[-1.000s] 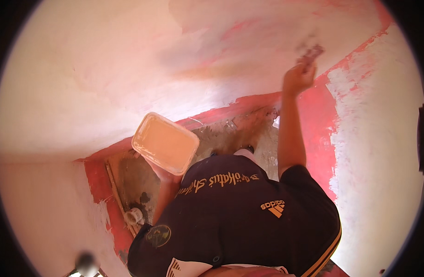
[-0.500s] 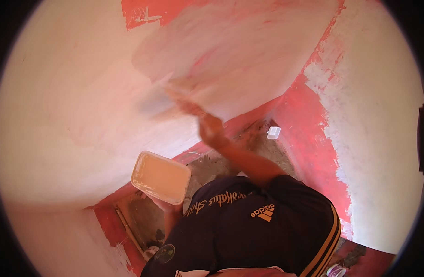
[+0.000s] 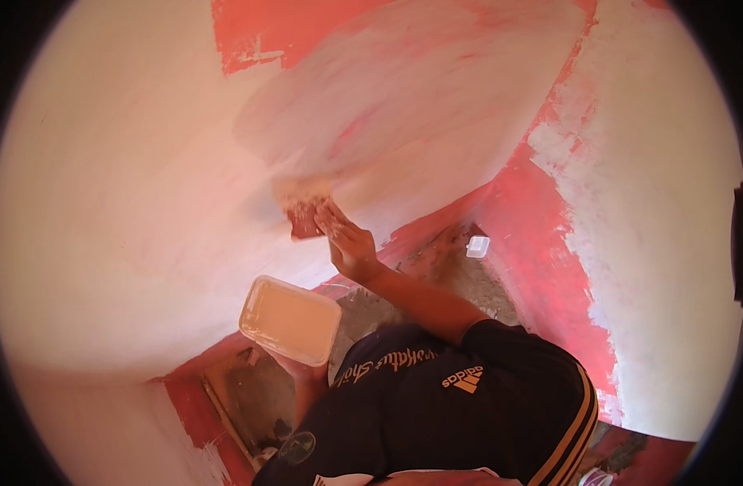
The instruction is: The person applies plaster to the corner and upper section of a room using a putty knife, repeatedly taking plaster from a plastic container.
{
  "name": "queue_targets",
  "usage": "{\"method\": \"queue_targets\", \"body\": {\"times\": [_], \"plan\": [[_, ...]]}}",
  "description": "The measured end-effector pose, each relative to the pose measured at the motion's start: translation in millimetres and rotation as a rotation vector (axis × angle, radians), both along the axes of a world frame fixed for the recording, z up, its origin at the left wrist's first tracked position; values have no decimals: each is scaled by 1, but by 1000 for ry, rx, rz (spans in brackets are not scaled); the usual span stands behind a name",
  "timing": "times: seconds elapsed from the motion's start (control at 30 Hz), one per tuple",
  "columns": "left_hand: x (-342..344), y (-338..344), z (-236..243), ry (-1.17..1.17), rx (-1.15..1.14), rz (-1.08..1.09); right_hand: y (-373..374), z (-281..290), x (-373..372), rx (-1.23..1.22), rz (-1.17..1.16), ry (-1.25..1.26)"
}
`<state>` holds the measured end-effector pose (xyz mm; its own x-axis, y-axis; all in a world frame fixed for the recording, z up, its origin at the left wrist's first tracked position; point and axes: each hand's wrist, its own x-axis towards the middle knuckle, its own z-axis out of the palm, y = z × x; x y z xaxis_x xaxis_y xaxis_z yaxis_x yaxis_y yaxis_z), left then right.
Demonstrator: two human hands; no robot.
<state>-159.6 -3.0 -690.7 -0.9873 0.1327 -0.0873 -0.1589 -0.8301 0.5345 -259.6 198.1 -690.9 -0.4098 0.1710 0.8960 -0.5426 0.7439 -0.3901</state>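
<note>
My right hand (image 3: 353, 247) grips a wide flat paintbrush (image 3: 306, 222) with a dark red body, its fingers laid along one side. The brush's pale, paint-coated end (image 3: 301, 194) is at the wall (image 3: 153, 178), over a damp-looking patch; whether it touches is blurred. Lower and to the left, my left hand (image 3: 294, 364) holds up a clear rectangular plastic tub (image 3: 291, 319) from beneath. Cream-coloured paint shows in the tub. Most of the left fingers are hidden under it.
Red paint (image 3: 258, 32) shows at the top of the wall and along its foot. A small white container (image 3: 477, 246) stands on the stained floor (image 3: 468, 279) by the corner. The right-hand wall (image 3: 663, 243) is partly coated pale. A wooden strip (image 3: 225, 417) lies at lower left.
My right hand has come down and slightly left, drawing the brush down the wall; it was blurred before. The tub has shifted a little down and right.
</note>
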Motion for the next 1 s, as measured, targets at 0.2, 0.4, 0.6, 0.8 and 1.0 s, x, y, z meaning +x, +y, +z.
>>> {"method": "queue_targets", "body": {"times": [0.2, 0.4, 0.6, 0.8, 1.0], "plan": [[0, -12, -18, 9, 26, 18, 179, -3, 27, -492, -463, -275], [-1, -13, -34, -23, 44, 65, 223, 121, -29, -697, -464, 168], [-1, 14, 14, 116, 23, -30, 25, 41, -33, -106, -246, 207], [6, -1, 8, 26, 3, -12, 85, 9, 29, -207, -175, -231], [-3, -14, -17, -53, -36, -21, 296, 54, -12, -921, -405, 204]]}}
